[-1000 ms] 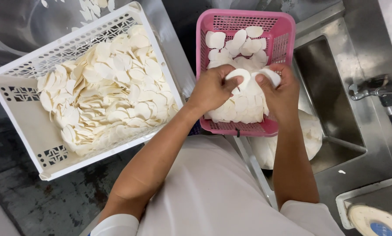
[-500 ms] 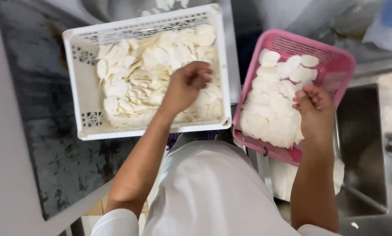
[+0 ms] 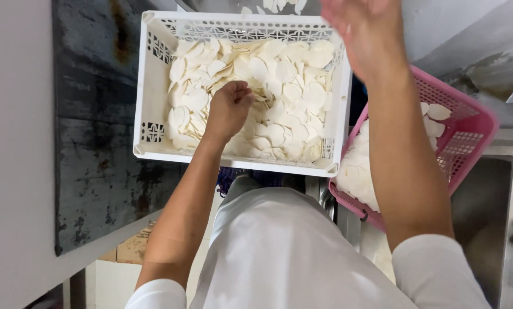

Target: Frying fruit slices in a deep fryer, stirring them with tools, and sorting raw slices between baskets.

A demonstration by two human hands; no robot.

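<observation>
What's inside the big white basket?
The white plastic basket is filled with thin, pale, round slices. The left hand digs into the pile, fingers curled among them. The basket's bottom is covered, so I can't see how deep the slices go.

Under the left hand (image 3: 229,109), the slices (image 3: 279,97) are creamy white, heaped in a white crate (image 3: 148,86) with lattice-patterned walls. Below the right hand (image 3: 362,28), a pink basket (image 3: 468,131) with a grid mesh holds more pale slices. The sleeves are white; the bench (image 3: 90,143) is dark, rust-blotched.
</observation>
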